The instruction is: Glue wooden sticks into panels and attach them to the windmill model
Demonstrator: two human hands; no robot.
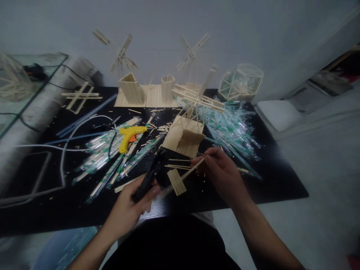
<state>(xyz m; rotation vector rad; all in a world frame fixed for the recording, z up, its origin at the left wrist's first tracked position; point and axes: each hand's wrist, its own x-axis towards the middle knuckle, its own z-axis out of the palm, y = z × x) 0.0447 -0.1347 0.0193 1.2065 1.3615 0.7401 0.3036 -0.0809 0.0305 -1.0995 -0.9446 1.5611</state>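
My left hand (131,208) is closed around a dark tool (149,175) with a long black body; its exact kind is too blurred to make out. Between the fingers of my right hand (223,176) is a thin wooden stick (193,169), slanting down toward the left hand, its lower end smeared by motion. Under the stick lies a small flat panel of joined sticks (176,182) on the black table (270,180). Just beyond my hands stands a wooden windmill model (180,135) with crossed blades on a stick base.
A yellow glue gun (132,135) rests on wrapped chopsticks (98,153) at left. Empty-looking plastic wrappers (236,127) pile up at right. Stick towers (131,90) and a faceted frame (241,83) stand along the wall. A white cable (64,157) curves across the left side.
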